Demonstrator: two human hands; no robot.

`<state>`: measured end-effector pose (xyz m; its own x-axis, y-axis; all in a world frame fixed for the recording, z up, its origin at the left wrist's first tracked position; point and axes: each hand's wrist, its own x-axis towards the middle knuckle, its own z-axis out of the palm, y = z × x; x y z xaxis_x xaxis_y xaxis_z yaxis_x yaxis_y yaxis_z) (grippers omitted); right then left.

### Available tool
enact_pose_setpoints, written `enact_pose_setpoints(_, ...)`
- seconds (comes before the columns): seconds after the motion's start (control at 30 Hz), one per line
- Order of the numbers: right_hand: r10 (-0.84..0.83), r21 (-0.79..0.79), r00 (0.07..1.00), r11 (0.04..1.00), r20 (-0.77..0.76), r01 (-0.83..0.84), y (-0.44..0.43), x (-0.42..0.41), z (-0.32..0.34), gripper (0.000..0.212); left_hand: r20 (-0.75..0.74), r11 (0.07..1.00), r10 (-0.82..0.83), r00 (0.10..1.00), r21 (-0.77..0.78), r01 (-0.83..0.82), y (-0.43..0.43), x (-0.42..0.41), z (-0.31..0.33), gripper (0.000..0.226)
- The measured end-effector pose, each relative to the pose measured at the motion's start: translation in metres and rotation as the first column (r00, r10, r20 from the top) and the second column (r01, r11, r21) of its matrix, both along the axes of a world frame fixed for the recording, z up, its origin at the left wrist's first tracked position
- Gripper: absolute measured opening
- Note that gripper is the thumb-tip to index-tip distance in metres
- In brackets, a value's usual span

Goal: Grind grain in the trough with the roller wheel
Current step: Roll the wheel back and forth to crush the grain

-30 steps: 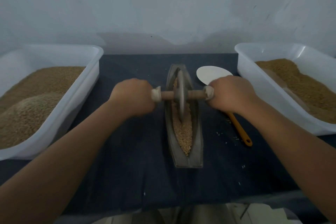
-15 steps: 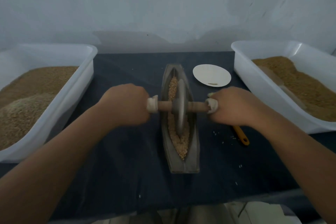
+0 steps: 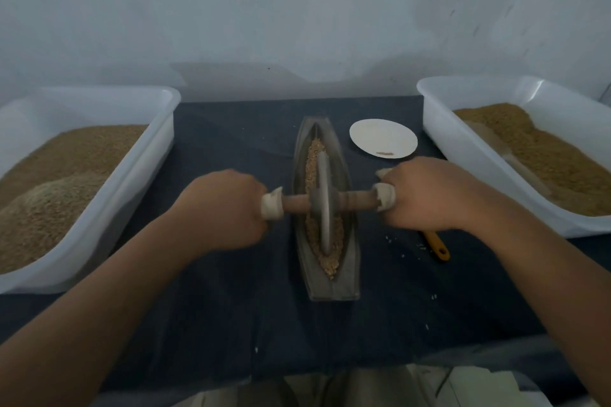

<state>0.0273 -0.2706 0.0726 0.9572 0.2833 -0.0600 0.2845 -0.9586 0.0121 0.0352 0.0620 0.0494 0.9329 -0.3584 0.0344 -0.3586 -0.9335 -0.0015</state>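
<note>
A narrow boat-shaped metal trough (image 3: 347, 277) lies lengthwise on the dark cloth in front of me, with tan grain (image 3: 314, 158) along its groove. The roller wheel (image 3: 324, 205), a thin metal disc on a wooden axle, stands upright in the groove around the trough's middle, slightly nearer my end. My left hand (image 3: 224, 208) is closed around the axle's left handle. My right hand (image 3: 429, 195) is closed around the right handle. Pale cloth wraps show at both handles beside my fists.
A white tub (image 3: 132, 175) of grain stands at the left, another white tub (image 3: 463, 155) of grain at the right. A white round scoop (image 3: 383, 139) with an orange handle (image 3: 438, 244) lies right of the trough, partly under my right hand. Loose grains dot the cloth (image 3: 231, 324).
Both hands have pulled the roller wheel toward me along the trough, from its far part to around the middle. The scoop's white bowl, earlier half hidden by my right hand, now shows fully.
</note>
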Motion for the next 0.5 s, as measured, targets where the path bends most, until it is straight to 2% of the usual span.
enact_pose_setpoints(0.1, -0.014, -0.017, 1.0, 1.0, 0.015, 0.014, 0.003, 0.013, -0.002, 0.027, 0.013, 0.999, 0.043, 0.999, -0.005, -0.043, -0.002, 0.006, -0.007, 0.03)
enact_pose_setpoints(0.23, -0.084, 0.006, 0.949, 0.996, 0.304, 0.086, 0.017, 0.064, -0.01, 0.024, 0.07, 0.987, 0.159, 0.985, -0.021, -0.158, -0.024, 0.065, 0.003, 0.028)
enact_pose_setpoints(0.3, -0.094, 0.001, 0.92, 0.995, 0.381, 0.101, 0.021, 0.082, -0.009, 0.027, 0.065, 0.981, 0.192, 0.979, -0.047, -0.189, -0.029, 0.087, 0.01, 0.032)
enact_pose_setpoints(0.4, -0.102, -0.016, 0.948, 0.994, 0.302, 0.112, 0.019, 0.084, -0.003, 0.025, 0.055, 0.986, 0.164, 0.985, -0.027, -0.163, -0.031, 0.082, 0.013, 0.027)
enact_pose_setpoints(0.5, -0.082, -0.01, 0.996, 0.997, 0.036, 0.083, 0.008, 0.05, -0.004, 0.019, 0.02, 0.999, 0.048, 0.999, 0.019, -0.049, -0.02, 0.046, 0.011, 0.022)
